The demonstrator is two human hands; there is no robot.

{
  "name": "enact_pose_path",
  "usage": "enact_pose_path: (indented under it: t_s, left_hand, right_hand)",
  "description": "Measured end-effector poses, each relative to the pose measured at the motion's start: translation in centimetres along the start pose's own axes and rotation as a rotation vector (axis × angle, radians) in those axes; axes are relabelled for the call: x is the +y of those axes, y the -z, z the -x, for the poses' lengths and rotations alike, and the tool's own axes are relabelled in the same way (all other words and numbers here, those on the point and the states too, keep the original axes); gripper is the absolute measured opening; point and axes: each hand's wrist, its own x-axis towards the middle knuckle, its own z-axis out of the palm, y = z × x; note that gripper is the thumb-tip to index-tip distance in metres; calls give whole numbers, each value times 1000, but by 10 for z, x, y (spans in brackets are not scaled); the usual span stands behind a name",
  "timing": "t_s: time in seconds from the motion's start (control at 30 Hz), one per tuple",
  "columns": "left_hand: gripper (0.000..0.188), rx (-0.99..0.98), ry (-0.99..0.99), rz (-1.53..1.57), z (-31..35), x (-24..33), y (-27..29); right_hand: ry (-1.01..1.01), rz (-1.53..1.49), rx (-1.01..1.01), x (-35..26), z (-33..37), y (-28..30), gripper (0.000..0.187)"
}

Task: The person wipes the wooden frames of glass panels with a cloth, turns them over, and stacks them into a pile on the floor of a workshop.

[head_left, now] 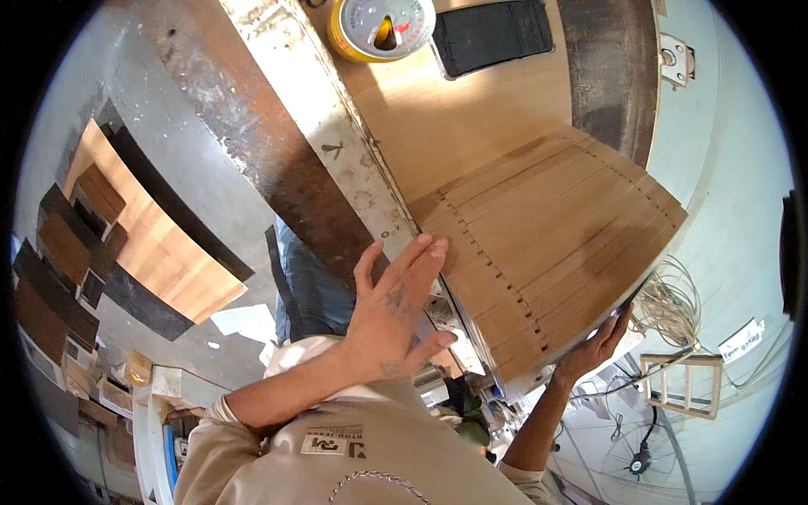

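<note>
A wide brown wooden panel (pixel 547 252), made of joined strips with two rows of dark dashes across it, lies tilted over the near part of the bench. My left hand (pixel 396 316) is at its left edge, fingers stretched out and fingertips lightly on the corner or just beside it. My right hand (pixel 596 347) grips the panel's near right edge from below; the thumb side is partly hidden. Along the near edge a paler layer shows under the brown face. Whether it is one piece or several is unclear.
A yellow drink can (pixel 383 29) and a black smartphone (pixel 492 38) rest on the light wooden bench top (pixel 438 118). A worn, whitish metal rail (pixel 337 126) borders it. Boards (pixel 160 227) lie on the floor at left. Coiled cable (pixel 673 303) and a fan (pixel 640 461) are at right.
</note>
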Motion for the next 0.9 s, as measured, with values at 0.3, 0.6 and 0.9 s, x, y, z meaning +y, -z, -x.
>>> enact_pose_path:
  t_s: [0.3, 0.6, 0.9]
  left_hand:
    - [77, 125, -4, 12, 7, 21, -14]
    - [83, 262, 9, 27, 1, 29, -34]
    - [92, 278, -27, 71, 1, 31, -41]
  right_hand:
    - [-406, -423, 312, 155, 31, 120, 50]
    - [-1261, -1222, -70, 306, 226, 86, 54]
    - [-1256, -1225, -202, 284, 222, 43, 53]
